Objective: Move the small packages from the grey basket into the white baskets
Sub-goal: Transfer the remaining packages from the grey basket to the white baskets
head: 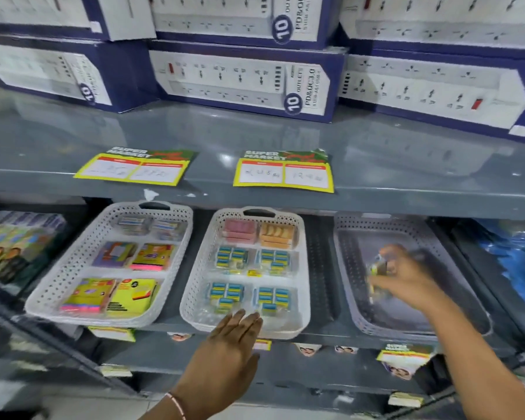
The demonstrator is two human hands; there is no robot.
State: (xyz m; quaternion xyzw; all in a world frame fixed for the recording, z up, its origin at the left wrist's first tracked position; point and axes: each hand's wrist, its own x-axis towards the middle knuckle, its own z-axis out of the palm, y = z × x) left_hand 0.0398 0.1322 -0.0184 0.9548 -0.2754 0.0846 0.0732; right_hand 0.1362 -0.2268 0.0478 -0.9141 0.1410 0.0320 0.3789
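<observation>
The grey basket (pixel 350 286) stands at the right of the lower shelf. My right hand (pixel 405 275) is inside it, blurred, with fingers closed on a small package (pixel 378 268). Two white baskets stand to its left. The middle white basket (pixel 191 286) holds blue-and-yellow packs plus a pink and an orange pack at the back. My left hand (pixel 235 331) rests flat, fingers together, on its front rim and holds nothing. The left white basket (pixel 61 280) holds yellow, purple and pink sticky-note packs.
Above, a grey shelf (pixel 406 177) carries blue-and-white power strip boxes (pixel 243 83) and two yellow price tags (pixel 284 174). Boxed goods (pixel 15 244) stand far left on the lower shelf, and blue plastic packs (pixel 515 262) lie far right.
</observation>
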